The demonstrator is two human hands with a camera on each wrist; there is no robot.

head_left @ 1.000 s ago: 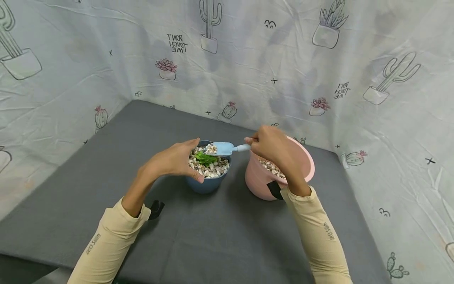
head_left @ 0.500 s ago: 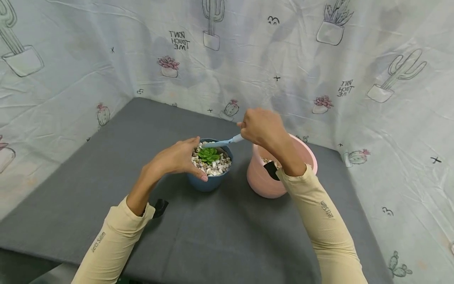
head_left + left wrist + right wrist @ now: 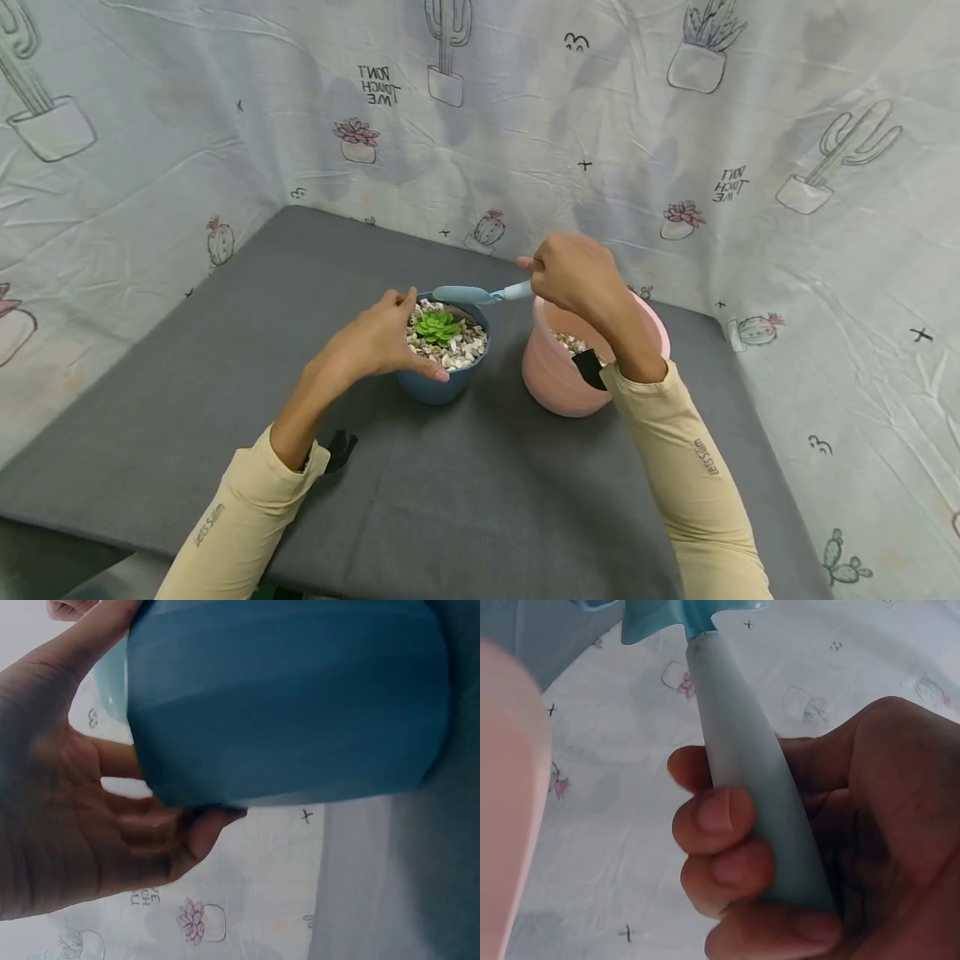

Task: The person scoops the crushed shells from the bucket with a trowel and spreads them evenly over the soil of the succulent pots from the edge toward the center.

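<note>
the left hand (image 3: 375, 337) cups the near-left side of the blue pot (image 3: 442, 379), fingers (image 3: 206, 825) curled round its wall, steadying it on the grey worktop (image 3: 465, 492). the pot sits right against those fingers, filled with pale pebbles (image 3: 457, 354) around a small green succulent (image 3: 437, 327). the right hand (image 3: 581, 275) is wrapped tight round the handle of a light blue scoop (image 3: 480, 293); the right wrist view shows fingers (image 3: 720, 814) closed on the handle. the scoop's bowl hangs just above the far rim of the blue pot, out beyond the right fingers toward the left hand, and looks empty or close to it, though its inside is hard to see. a pink pot (image 3: 558, 379) with more pebbles stands directly under the right wrist.

this looks like the topping-up step, just past a tip of pebbles. the next move probably calls for swinging the scoop back over the pink pot for another load, keeping it level on the return and clear of the succulent.
</note>
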